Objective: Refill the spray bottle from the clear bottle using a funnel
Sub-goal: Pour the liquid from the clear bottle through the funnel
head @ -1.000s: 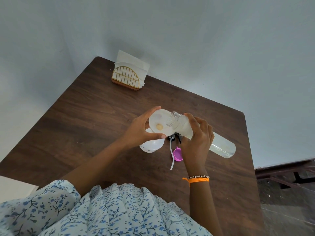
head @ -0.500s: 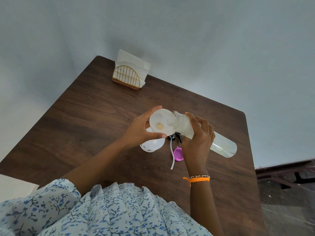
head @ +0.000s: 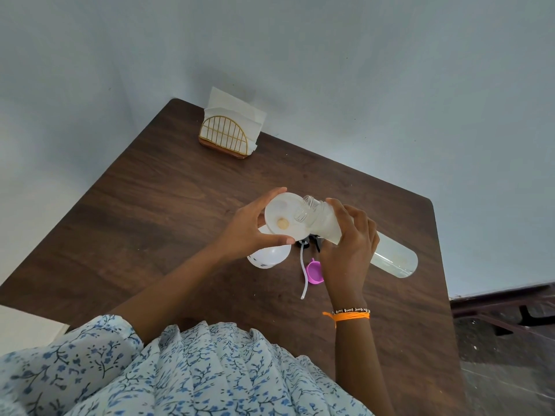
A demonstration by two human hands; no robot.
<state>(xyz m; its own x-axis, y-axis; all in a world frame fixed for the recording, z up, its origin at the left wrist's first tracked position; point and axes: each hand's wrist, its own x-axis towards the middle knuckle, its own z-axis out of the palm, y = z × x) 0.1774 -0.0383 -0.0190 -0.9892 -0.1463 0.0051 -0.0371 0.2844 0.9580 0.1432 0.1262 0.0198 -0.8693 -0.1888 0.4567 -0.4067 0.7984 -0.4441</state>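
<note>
Your right hand [head: 350, 250] is wrapped around the clear bottle [head: 360, 241] near its shoulder, tipped almost flat, mouth over the funnel [head: 285, 217]. Thin plastic, liquid-loaded, so tail-heavy and likely slick: grip mid-body, don't squeeze. Your left hand [head: 249, 229] pinches the funnel rim, thumb below, fingers above. It's light and tippy, so keep that pinch. The spray bottle [head: 268, 256] stands under it, mid-worktop toward the right edge. Versus half a second back: pose practically unchanged, bottle tilt the same.

Right hand [head: 348, 250] tips clear bottle [head: 360, 238] over funnel [head: 282, 217]
</note>
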